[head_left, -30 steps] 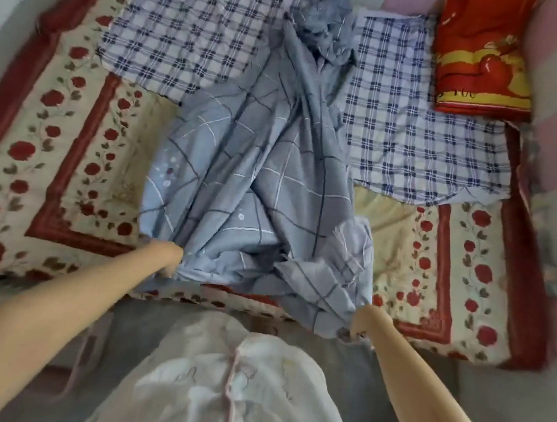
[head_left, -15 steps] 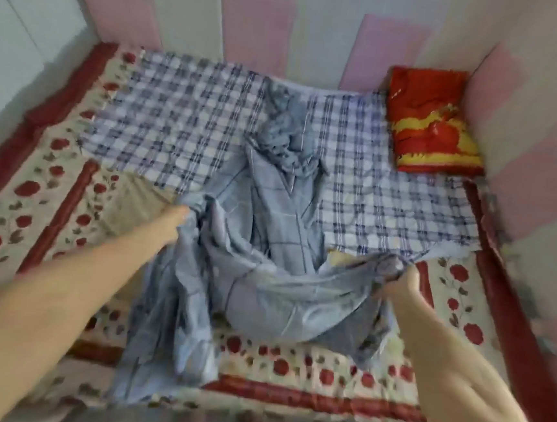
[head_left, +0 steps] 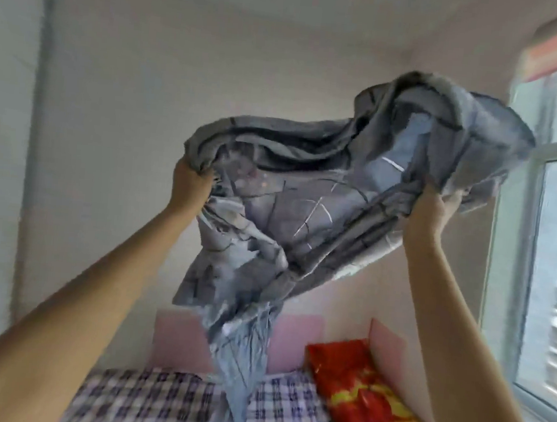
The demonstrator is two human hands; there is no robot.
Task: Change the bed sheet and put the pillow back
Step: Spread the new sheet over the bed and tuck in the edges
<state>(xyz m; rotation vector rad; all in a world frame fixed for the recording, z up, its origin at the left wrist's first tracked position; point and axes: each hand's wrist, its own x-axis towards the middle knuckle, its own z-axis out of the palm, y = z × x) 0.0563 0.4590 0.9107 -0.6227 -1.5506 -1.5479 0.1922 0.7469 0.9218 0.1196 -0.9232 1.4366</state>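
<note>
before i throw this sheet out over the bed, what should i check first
1. Left hand grips the blue-grey sheet: ok.
2. Right hand grips the sheet's other side: ok.
3. Sheet opened out flat between the hands: not ok, it is bunched and twisted.
4. Hanging tail clear of the checked sheet: cannot tell.
5. Red pillow out of the landing area: not ok, it lies at the far right and is probably in the way.

grey sheet (head_left: 305,193): thin matt cloth | pillow (head_left: 368,400): glossy red | checked sheet (head_left: 152,401): matt woven cloth
</note>
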